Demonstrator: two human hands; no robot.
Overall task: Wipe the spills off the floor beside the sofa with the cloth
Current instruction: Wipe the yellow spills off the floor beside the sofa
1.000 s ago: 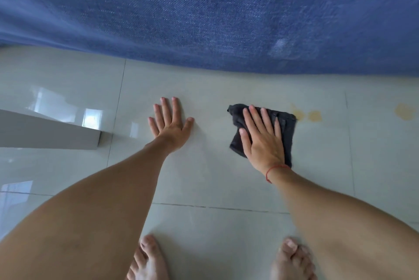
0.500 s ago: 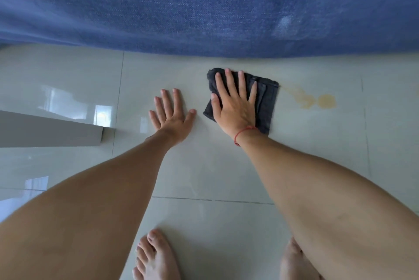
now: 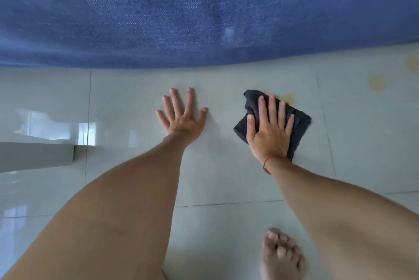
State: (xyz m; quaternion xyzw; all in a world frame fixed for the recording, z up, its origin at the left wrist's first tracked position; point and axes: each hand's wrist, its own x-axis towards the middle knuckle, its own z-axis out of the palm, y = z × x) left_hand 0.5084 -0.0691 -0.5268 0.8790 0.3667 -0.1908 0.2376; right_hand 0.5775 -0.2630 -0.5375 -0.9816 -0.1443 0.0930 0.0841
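Note:
My right hand [image 3: 269,130] lies flat on a dark grey cloth [image 3: 299,125], fingers spread, pressing it to the pale tiled floor [image 3: 226,177]. A yellowish spill [image 3: 288,97] shows just past the cloth's far edge, partly covered by it. Two more yellow spills [image 3: 376,83] [image 3: 412,63] lie further right near the sofa. The blue fabric sofa [image 3: 204,14] fills the top of the view. My left hand [image 3: 182,118] rests palm down on the floor to the left of the cloth, fingers apart, holding nothing.
A grey furniture edge [image 3: 36,157] juts in from the left at floor level. My bare right foot [image 3: 280,254] stands at the bottom right. Glossy tiles reflect window light on the left.
My right hand has slid the cloth to the right, away from my left hand and onto the nearest yellow spill. The left hand stays planted. The view has shifted, bringing more spills into sight.

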